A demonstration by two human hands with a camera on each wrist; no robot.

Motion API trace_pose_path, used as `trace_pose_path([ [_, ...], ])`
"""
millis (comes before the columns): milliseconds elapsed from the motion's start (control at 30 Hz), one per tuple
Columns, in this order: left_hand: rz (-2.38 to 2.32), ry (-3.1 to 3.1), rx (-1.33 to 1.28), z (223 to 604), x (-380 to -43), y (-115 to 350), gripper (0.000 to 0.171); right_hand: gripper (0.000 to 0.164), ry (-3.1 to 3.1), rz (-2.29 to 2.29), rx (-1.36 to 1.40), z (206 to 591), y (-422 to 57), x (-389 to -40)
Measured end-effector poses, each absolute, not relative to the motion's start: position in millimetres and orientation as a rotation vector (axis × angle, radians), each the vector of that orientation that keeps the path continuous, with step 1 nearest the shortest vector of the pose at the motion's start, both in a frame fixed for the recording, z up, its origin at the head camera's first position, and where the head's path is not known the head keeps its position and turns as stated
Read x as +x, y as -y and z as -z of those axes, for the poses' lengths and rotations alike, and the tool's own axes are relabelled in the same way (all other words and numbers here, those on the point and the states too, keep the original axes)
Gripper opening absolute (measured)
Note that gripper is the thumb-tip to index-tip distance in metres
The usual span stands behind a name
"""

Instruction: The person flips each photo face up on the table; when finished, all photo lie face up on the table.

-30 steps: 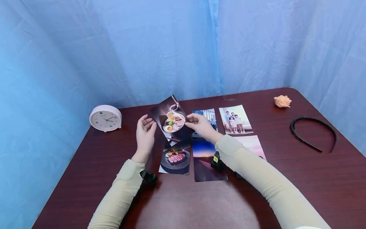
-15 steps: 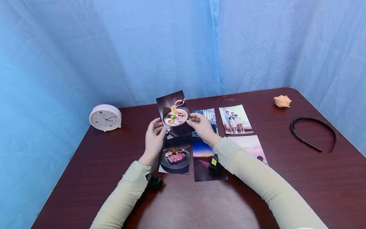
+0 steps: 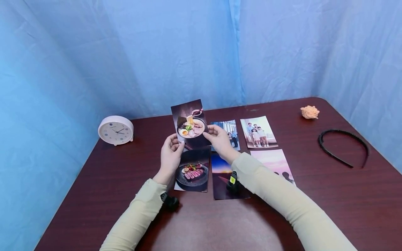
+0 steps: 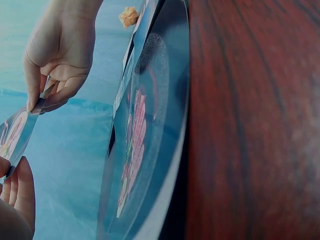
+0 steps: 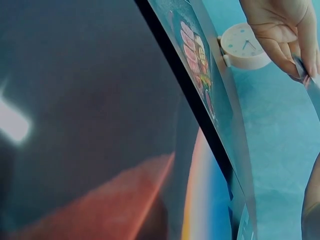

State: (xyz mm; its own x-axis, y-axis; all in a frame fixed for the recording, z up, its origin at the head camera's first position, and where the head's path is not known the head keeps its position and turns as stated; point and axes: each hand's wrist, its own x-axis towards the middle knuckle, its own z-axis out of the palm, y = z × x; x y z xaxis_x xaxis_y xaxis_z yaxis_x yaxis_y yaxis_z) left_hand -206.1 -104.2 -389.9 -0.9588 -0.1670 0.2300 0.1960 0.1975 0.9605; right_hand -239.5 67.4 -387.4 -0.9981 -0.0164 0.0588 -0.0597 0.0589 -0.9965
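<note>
Both hands hold up a photo print of a ramen bowl point(image 3: 192, 127), tilted toward the head camera. My left hand point(image 3: 171, 155) pinches its lower left corner between thumb and fingers. At its right edge my right hand point(image 3: 221, 141) pinches it the same way. In the left wrist view the ramen print point(image 4: 17, 132) is seen nearly edge-on, raised off the table. Directly below it lies a photo of sliced steak on a dark plate point(image 3: 192, 172). A sunset photo point(image 3: 221, 174) lies beside that, partly under my right wrist.
Behind the right hand lies a photo of people by a building point(image 3: 232, 134), next to a family photo point(image 3: 259, 132). A pink-sky photo point(image 3: 273, 160) is partly covered by the right sleeve. A white clock point(image 3: 116, 130), a peach flower point(image 3: 310, 112) and a black headband point(image 3: 342, 146) stand around on the table point(image 3: 94, 195).
The ramen print has turned more upright and shifted slightly right. My left hand has moved right, from beside the print onto its lower left corner; the right hand keeps its pinch.
</note>
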Motion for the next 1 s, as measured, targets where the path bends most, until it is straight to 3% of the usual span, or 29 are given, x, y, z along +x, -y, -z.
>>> trace_pose_path([
  [733, 1.871, 2.210, 0.022, 390, -219, 118, 0.037, 0.032, 2.420, -2.196, 0.216, 387, -75, -243],
  [1000, 2.124, 2.363, 0.004, 389, -232, 128, 0.061, 0.035, 2.532, -2.105, 0.105, 387, -76, -252],
])
